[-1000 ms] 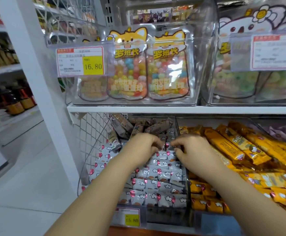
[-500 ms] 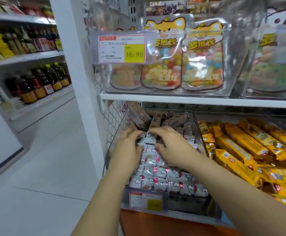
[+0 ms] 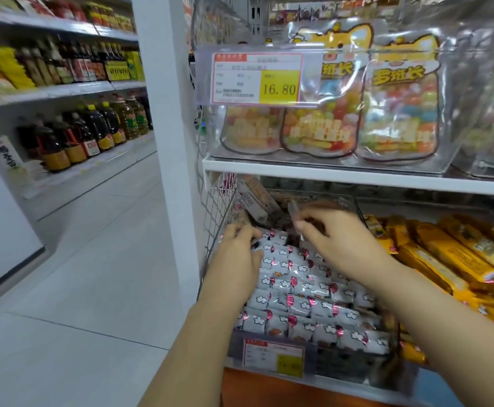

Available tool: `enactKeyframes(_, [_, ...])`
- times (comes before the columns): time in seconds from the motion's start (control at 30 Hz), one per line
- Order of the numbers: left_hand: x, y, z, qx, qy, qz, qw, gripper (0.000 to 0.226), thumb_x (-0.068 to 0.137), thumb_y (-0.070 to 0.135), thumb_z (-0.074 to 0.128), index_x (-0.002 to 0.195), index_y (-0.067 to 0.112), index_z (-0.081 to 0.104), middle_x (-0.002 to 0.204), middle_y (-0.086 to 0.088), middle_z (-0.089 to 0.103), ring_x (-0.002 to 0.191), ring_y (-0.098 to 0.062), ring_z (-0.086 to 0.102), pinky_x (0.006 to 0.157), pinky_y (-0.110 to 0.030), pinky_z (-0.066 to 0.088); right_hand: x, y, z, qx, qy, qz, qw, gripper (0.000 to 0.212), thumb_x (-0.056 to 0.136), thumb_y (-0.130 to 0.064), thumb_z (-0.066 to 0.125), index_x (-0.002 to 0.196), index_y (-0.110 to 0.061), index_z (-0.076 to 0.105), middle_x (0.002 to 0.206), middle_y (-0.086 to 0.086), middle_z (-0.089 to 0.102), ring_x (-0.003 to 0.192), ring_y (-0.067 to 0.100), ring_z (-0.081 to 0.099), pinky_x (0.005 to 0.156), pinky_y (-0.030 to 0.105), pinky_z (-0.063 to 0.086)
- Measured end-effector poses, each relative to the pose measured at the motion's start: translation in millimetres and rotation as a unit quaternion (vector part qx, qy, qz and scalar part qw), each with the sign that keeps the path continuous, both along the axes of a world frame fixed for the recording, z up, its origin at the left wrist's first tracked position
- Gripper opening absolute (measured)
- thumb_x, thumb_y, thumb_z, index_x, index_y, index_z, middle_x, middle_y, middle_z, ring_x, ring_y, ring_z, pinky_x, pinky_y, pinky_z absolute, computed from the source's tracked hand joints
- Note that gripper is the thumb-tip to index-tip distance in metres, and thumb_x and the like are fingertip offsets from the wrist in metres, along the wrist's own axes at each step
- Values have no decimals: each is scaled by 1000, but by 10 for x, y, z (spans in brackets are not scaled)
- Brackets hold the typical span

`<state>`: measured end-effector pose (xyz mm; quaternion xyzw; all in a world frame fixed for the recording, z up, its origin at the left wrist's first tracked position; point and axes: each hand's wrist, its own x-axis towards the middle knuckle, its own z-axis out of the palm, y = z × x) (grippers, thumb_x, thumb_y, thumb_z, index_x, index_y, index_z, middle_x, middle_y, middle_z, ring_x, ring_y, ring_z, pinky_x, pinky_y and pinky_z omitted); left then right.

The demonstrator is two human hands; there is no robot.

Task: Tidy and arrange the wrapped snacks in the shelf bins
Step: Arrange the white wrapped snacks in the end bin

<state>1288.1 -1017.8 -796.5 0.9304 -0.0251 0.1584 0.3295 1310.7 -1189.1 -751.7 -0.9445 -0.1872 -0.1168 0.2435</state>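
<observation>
Sorting the bin's back rows.
Right hand pinches a brown snack; left hand rests curled on white snacks, hold unclear. Next, likely seat it in line.

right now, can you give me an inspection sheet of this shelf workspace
surface: white shelf board above; clear plastic bin on the lower shelf.
job's things: white wrapped snacks with pink ends in rows in the bin; brown wrapped snacks jumbled at its back.
clutter: orange wrapped bars piled in the bin to the right.
grippers: left hand and right hand, fingers curled, at the bin's back; grip blurred.
cables: nothing seen.
surroundings: yellow 16.80 price tag, colourful candy pouches above; dark bottles across the aisle.
</observation>
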Motion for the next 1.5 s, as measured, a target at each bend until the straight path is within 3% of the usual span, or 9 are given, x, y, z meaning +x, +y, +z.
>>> enactKeyframes(0.3, [-174,-110,113,31,-103,83,991,5,94,17,51,99,17,54,111,2,51,80,-15,50,65,-28,42,-276,-439,-125,-175,-64,-71,980,24,95,-44,43,114,-39,57,123,-12,50,110,13,51,97,33,32])
enactKeyframes(0.53, [-354,-185,124,13,-148,-17,989,7,90,11,56,87,17,57,108,7,54,90,-7,50,75,-21,42,-333,-443,-137,-280,-76,-117,950,32,93,-55,37,114,-44,58,123,-20,56,109,10,53,88,36,25])
enactKeyframes(0.73, [-454,-318,-44,-44,-219,-95,970,16,80,-3,61,81,13,58,95,9,50,85,-1,48,76,-10,41,-302,-310,-39,-68,-19,-119,990,42,97,-45,37,131,-24,51,115,3,67,112,26,57,99,39,36])
enactKeyframes(1.0, [-545,-374,-195,-75,-314,-128,938,8,77,5,55,79,12,54,90,3,48,78,-6,49,65,-19,46,-281,-204,-28,-91,27,-128,987,49,95,-53,33,134,-26,48,124,-1,62,118,24,53,100,40,32])
enactKeyframes(1.13, [-551,-322,-160,-100,-339,-112,929,11,76,4,57,79,14,53,87,-1,51,81,-6,50,69,-16,44,-282,-189,-6,2,72,-81,994,44,95,-52,35,121,-25,58,89,-8,65,90,15,62,79,31,44])
enactKeyframes(1.2, [-529,-286,-159,-103,-318,-111,936,14,76,4,59,79,16,52,87,3,48,84,1,48,70,-11,42,-283,-194,25,197,134,-32,971,31,95,-39,48,113,-20,63,71,-14,65,66,1,60,60,19,44])
enactKeyframes(1.3, [-475,-230,-135,-74,-220,-118,966,17,78,0,63,79,15,55,92,12,42,89,10,45,74,-3,37,-262,-217,60,404,194,-7,894,24,89,-21,62,111,-11,63,81,-5,72,72,9,68,65,23,53])
enactKeyframes(1.37, [-402,-194,-91,-34,-130,-126,983,12,85,9,63,88,19,57,98,15,42,90,9,45,76,-4,37,-213,-225,55,377,119,-40,918,26,85,-21,67,110,-17,59,97,0,68,82,20,68,73,32,55])
enactKeyframes(1.5, [-99,-149,-11,-2,-60,-59,996,23,90,16,57,112,23,63,110,11,53,90,-3,49,79,-17,39,-96,-182,39,304,-39,-121,944,36,83,-20,69,116,-14,54,102,0,58,92,17,55,71,21,41])
